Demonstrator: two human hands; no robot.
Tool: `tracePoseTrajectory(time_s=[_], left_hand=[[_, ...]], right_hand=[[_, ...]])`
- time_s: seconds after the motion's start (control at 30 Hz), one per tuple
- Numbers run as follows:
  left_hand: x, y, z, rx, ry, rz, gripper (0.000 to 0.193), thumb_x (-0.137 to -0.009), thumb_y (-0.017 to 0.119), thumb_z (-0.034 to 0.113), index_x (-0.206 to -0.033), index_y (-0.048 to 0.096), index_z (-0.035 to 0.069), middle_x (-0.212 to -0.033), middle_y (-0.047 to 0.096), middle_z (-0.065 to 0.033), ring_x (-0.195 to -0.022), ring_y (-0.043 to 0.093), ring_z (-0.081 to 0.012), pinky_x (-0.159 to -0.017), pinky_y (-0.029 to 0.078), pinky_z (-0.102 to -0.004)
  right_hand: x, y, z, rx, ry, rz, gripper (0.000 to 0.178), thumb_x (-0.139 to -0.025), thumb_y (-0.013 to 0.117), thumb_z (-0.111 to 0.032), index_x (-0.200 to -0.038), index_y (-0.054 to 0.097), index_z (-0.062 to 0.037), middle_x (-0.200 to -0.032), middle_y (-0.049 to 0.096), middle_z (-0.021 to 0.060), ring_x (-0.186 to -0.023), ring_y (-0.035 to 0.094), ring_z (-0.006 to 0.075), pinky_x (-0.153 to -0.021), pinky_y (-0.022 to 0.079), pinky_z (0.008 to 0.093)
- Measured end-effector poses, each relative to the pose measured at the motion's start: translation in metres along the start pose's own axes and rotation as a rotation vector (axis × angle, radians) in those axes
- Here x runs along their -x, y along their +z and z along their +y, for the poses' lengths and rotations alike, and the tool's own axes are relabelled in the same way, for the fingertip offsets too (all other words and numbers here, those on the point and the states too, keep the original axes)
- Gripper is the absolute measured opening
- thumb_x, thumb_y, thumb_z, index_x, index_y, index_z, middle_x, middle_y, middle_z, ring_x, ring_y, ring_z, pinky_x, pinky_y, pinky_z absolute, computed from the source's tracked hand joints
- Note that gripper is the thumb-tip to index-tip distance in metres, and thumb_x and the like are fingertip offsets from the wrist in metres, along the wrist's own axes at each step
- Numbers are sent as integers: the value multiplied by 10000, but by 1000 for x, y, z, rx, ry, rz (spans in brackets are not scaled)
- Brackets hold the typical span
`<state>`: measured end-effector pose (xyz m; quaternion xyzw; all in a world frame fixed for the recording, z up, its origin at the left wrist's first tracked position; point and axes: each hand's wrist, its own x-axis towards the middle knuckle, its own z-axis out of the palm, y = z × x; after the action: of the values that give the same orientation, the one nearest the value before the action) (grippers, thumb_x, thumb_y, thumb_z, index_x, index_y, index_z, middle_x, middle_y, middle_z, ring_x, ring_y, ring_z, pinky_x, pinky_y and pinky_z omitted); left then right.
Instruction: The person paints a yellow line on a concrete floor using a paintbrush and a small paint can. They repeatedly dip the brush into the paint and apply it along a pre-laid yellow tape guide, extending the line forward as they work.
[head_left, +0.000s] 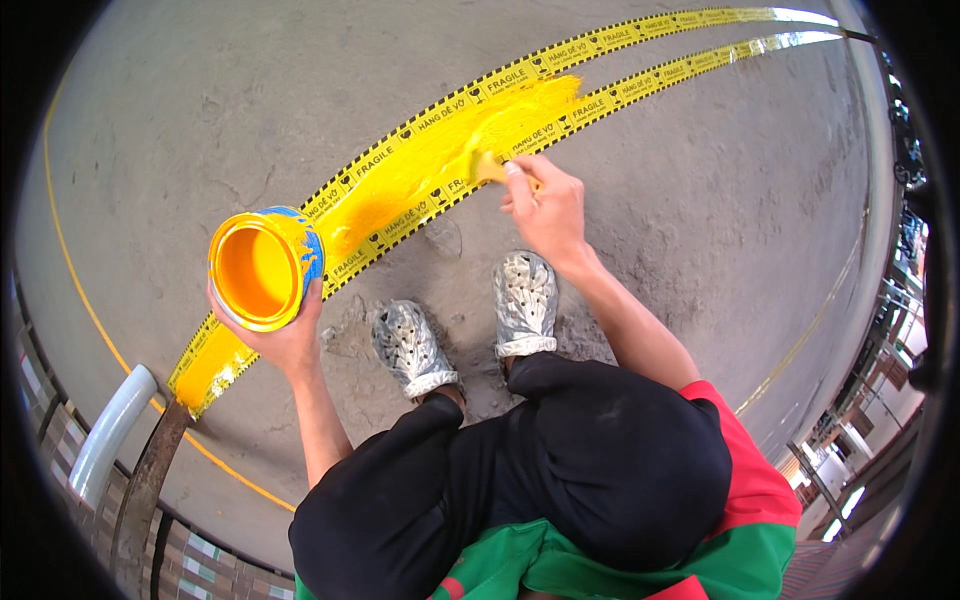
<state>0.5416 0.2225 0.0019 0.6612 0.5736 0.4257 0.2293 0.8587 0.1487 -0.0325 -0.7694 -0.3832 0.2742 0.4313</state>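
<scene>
My left hand (283, 340) is wrapped round an open paint can (312, 250), blue on the outside with yellow drips down its side. Yellow paint (262, 275) shows inside it. In my right hand (545, 205) is a paintbrush (487, 168), its bristles on the wet yellow stripe (400, 180) on the floor. Two strips of yellow printed tape with black-checked edges, the far tape (430, 115) and the near tape (545, 137), border the stripe. Between the tapes, the yellow coat ends raggedly toward the upper right, with bare grey floor beyond.
My feet in grey-and-white clogs (525, 300) stand close to the near tape. A pale pipe (112, 435) and a rusty bar (150, 480) lie at the lower left. A thin yellow line (75, 275) curves along the left of the grey concrete floor (230, 110).
</scene>
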Motion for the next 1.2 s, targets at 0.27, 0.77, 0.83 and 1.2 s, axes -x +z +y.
tracePoseTrajectory(time_s=[0.27, 0.77, 0.83, 1.2], left_hand=[[-2, -1, -2, 50, -33, 21, 1118, -573, 941, 119, -1496, 316, 27, -1470, 432, -143, -1376, 431, -274, -1188, 301, -428], [-1, 0, -2, 22, -14, 0, 1114, -564, 939, 112, -1489, 324, 29, -1460, 444, -141, -1364, 446, -280, -1189, 299, -429], [-2, -1, -3, 31, -17, 9, 1115, -564, 938, 113, -1491, 323, 29, -1460, 445, -141, -1365, 446, -280, -1190, 298, -428], [1, 0, -6, 7, -23, -2, 1116, -567, 936, 99, -1494, 318, 27, -1459, 446, -141, -1367, 445, -277, -1189, 298, -425]], right_hand=[[-92, -76, 51, 520, -283, 215, 253, -1000, 583, -192, -1025, 713, 23, -857, 740, 161, -711, 728, 246, -608, 560, 357], [-46, -21, 18, 18, -25, -170, 234, -981, 625, -175, -1020, 713, 37, -785, 748, 131, -602, 714, 151, -533, 554, 275], [-82, -54, 34, 197, 118, 40, 264, -994, 597, -186, -1072, 716, 37, -748, 747, 116, -616, 726, 165, -532, 553, 275], [-27, -15, 9, 413, -183, 107, 207, -920, 665, -188, -931, 733, 7, -759, 732, 156, -633, 711, 211, -583, 557, 357]])
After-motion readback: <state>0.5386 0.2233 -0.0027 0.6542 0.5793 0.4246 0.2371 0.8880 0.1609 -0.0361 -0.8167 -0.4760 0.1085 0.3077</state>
